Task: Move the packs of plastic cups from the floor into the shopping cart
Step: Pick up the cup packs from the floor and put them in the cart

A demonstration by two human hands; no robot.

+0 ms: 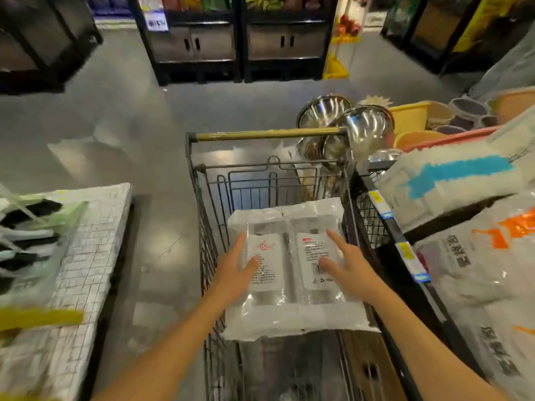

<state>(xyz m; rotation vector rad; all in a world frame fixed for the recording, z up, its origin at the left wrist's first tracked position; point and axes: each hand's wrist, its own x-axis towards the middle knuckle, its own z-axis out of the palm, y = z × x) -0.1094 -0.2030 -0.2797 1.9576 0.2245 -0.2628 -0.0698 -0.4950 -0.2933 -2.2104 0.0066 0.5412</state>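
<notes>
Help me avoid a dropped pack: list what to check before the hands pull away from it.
1. Pack of cups lies over the shopping cart basket: ok.
2. Left hand flat on the pack, fingers straight, not gripping: ok.
3. Right hand flat on the pack too: ok.
4. Pack supported from below: cannot tell, its underside is hidden.
5. Pack's near right corner inside the cart's side: cannot tell.
6. More packs left on the floor: cannot tell, none shows in the visible part.

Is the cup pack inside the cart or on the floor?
In the cart: the pack lies flat between its wire sides, off the floor.
</notes>
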